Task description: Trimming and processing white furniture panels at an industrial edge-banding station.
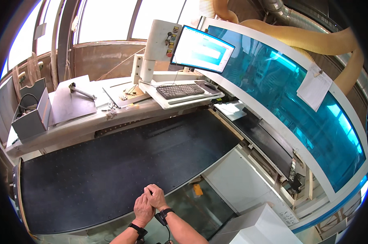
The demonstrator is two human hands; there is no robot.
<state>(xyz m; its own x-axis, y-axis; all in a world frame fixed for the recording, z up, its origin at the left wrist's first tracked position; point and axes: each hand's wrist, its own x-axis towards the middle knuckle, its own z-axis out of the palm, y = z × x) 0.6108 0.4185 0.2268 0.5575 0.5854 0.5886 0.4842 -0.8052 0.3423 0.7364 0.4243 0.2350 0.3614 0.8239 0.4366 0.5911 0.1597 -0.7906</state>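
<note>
Clasped together low in the head view, my left hand (143, 210) and right hand (156, 196) pressed one grip into the other, pinching nothing I could see. Both hovered at the near edge of the black mat (110, 162), whose long axis ran up-right toward the keyboard (180, 90).

A woodworking workshop — large machine bed (110, 171), yellow extraction hoses (310, 38), control monitor (202, 49).
</note>
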